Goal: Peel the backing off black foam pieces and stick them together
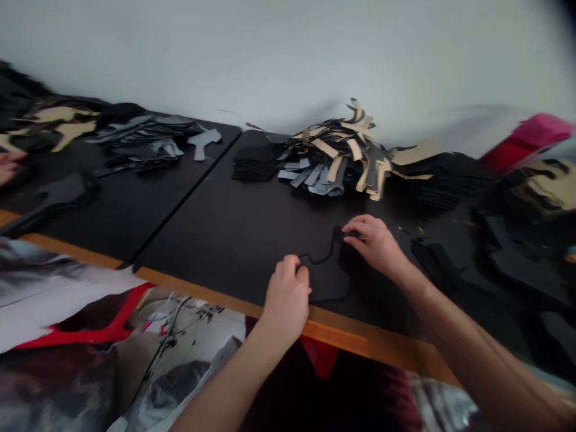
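A flat black cut-out piece (327,277) lies on the black table (234,234) near its orange front edge (342,336). My left hand (288,297) is closed, its fingers pinching the piece's left edge. My right hand (375,243) is closed too, its fingertips gripping the piece's upper narrow end. Both hands hold the piece flat against the table top.
A heap of tan, grey and black cut pieces (337,159) sits behind the hands. A grey and black pile (148,141) lies at the back left. Black stacks (517,252) fill the right. Another person's hand (9,165) shows at the far left. Cloth and scraps (90,336) lie below the edge.
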Available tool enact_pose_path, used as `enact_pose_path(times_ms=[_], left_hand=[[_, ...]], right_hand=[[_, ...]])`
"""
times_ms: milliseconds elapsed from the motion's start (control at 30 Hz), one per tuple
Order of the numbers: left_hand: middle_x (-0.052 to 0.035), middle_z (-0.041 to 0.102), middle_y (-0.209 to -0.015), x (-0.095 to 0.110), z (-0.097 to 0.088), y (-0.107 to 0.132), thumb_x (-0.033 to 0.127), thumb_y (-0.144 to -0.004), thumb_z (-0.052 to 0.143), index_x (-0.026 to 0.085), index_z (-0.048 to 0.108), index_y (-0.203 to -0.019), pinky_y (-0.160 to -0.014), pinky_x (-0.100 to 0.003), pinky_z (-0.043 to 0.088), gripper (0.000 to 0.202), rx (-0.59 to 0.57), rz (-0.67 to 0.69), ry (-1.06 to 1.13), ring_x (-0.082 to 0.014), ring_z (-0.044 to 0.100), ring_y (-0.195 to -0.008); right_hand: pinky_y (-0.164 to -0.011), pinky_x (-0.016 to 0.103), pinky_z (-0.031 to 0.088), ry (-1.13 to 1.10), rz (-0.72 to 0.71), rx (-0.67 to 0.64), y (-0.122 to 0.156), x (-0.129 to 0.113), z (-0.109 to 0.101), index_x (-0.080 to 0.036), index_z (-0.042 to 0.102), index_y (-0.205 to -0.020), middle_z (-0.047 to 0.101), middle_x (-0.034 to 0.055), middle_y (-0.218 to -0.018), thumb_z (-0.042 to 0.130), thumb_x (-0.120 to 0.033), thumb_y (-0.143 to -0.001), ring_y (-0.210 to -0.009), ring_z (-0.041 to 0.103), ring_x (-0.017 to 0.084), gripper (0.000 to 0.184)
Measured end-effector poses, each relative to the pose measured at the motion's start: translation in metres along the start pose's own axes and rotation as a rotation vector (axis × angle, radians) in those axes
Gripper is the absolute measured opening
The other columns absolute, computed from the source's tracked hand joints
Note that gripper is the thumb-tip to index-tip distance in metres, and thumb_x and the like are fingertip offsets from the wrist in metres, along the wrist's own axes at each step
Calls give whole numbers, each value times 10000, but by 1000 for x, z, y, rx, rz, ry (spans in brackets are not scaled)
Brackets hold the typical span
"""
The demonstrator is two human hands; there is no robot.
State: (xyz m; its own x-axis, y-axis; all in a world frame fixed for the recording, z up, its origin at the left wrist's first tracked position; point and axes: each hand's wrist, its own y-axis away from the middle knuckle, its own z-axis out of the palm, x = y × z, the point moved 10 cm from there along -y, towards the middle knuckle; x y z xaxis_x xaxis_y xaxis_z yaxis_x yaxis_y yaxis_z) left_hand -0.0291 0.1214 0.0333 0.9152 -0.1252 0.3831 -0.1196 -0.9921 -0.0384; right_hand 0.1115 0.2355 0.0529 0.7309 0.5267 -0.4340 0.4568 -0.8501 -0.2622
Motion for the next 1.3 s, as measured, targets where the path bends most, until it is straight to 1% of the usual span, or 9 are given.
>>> enact_pose_path(times_ms=[167, 300, 367, 467, 633, 767, 933, 1033, 1300], left_hand=[[-128, 490, -1122, 21, -2, 0, 94, -830, 431, 101, 563, -986, -893, -377, 430, 204, 5, 114, -36, -240, 462, -1055], [-105, 505, -1126, 31, 1, 5, 147, -805, 466, 123, 565, -945, -890, -345, 438, 173, 24, 197, -60, -239, 460, -1058], [-100, 513, -1141, 35, 1, 8, 152, -800, 466, 130, 574, -945, -906, -333, 435, 182, 41, 233, -57, -239, 459, -1070], [-93, 532, -1145, 38, 1, 11, 135, -824, 434, 133, 591, -915, -946, -316, 422, 182, 54, 241, -37, -226, 468, -1087], [-153, 541, -1144, 41, 11, -1, 78, -831, 435, 81, 576, -938, -964, -375, 420, 177, 121, 245, 66, -241, 491, -1111], [-186, 530, -1150, 39, 23, -14, 127, -811, 533, 69, 554, -920, -909, -489, 425, 125, 176, 165, 102, -316, 480, -1096], [-134, 525, -1163, 37, 29, -16, 154, -800, 567, 99, 552, -1024, -900, -465, 414, 231, 158, 131, 81, -294, 462, -1080], [-97, 495, -1248, 37, 30, -16, 173, -825, 530, 157, 511, -1188, -901, -461, 406, 363, 141, 140, 54, -288, 448, -1087], [-53, 457, -1357, 37, 35, -19, 176, -852, 477, 163, 520, -1215, -905, -465, 399, 366, 109, 154, 43, -292, 423, -1100]], right_hand=[[-686, 312, 444, -208, 143, -201, -22, 32, 21, -221, 637, -864, 645, 70, -808, 537, -535, -789, -702, 576, 148, 338], [-725, 331, 465, -285, 64, -268, -23, 47, 38, -275, 625, -993, 631, 109, -1006, 604, -734, -590, -828, 600, 176, 612], [-711, 338, 469, -279, -5, -291, -20, 48, 43, -303, 629, -1012, 623, 111, -1029, 651, -728, -537, -840, 603, 185, 637], [-745, 351, 451, -253, -81, -265, -16, 34, 34, -284, 664, -875, 644, 99, -932, 583, -650, -694, -813, 600, 178, 417], [-791, 294, 452, -294, -5, -325, -23, 4, 29, -225, 648, -879, 649, 41, -920, 555, -377, -789, -848, 593, 160, 199], [-668, 218, 453, -308, 165, -342, -31, 19, 39, -198, 594, -945, 620, -1, -816, 595, -276, -750, -732, 570, 107, 210], [-565, 189, 389, -234, 248, -316, -32, 33, 42, -180, 609, -817, 587, -18, -702, 640, -276, -725, -628, 524, 86, 137], [-566, 192, 372, -194, 255, -305, -34, 32, 43, -183, 625, -783, 590, -20, -683, 649, -258, -728, -611, 518, 84, 95], [-676, 219, 394, -99, 167, -211, -35, 26, 42, -179, 642, -749, 552, 13, -785, 652, -193, -741, -713, 507, 99, 19]])
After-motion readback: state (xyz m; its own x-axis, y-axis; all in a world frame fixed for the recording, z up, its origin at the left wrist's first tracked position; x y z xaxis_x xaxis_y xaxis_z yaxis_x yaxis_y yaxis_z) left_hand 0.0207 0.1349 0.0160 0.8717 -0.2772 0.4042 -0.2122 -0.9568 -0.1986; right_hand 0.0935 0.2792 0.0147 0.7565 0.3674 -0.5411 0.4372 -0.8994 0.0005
